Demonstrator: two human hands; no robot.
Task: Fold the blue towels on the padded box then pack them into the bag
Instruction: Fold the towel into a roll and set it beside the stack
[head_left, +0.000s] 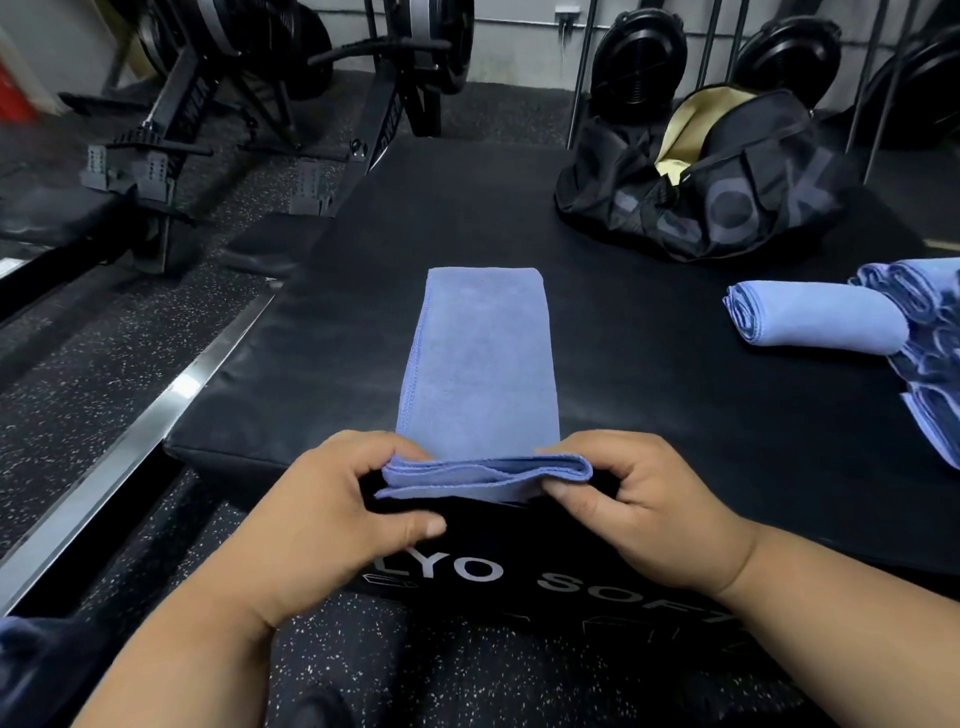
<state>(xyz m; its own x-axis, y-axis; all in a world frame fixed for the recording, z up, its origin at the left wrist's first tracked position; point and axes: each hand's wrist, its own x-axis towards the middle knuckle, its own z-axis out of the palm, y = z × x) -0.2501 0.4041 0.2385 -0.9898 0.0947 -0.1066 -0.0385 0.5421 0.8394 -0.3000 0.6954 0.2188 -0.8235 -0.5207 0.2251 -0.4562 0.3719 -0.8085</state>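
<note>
A blue towel (480, 358), folded into a long narrow strip, lies on the black padded box (623, 364) and runs away from me. Its near end is turned up at the box's front edge. My left hand (332, 509) pinches that end's left corner and my right hand (639, 499) pinches its right corner. A rolled blue towel (815, 319) lies at the right, against a pile of several more blue towels (930, 338) at the frame edge. The black duffel bag (727, 176) stands open at the box's far right, its pale lining showing.
Black rowing machines (218, 104) stand on the speckled rubber floor at the far left. A shiny metal rail (130, 441) runs diagonally along the box's left side. Black fan wheels (639, 57) line the back wall behind the bag.
</note>
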